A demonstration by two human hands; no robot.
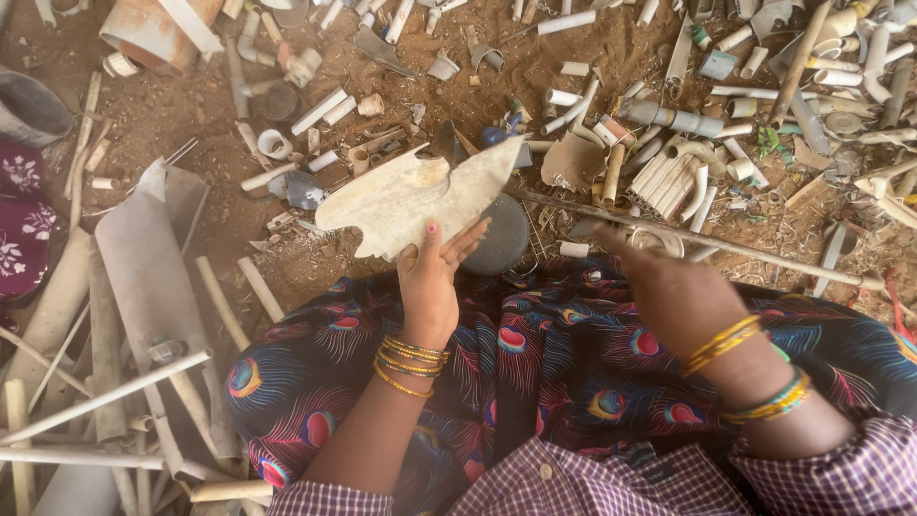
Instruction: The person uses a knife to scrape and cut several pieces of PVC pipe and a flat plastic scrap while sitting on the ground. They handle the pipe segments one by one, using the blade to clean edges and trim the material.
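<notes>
My left hand (432, 277) holds up a flat, jagged piece of dirty white plastic sheet (413, 199) by its lower edge, above my lap. My right hand (669, 291) hovers to the right over my knee, fingers curled and pointing toward a long thin stick (726, 246) on the ground; it holds nothing that I can see. Both wrists carry gold and coloured bangles. A dark round lid-like object (503, 239) lies just beyond my left hand. My lap is covered by cloth with a peacock-feather print (544, 354).
Brown dirt ground is strewn with several cut white pipe pieces (669, 177), pipe bends and scraps. Long pipes and grey plastic sheets (143, 268) lie at the left. A rusty drum (153, 33) stands at the top left. Maroon flowered cloth (19, 220) shows at the left edge.
</notes>
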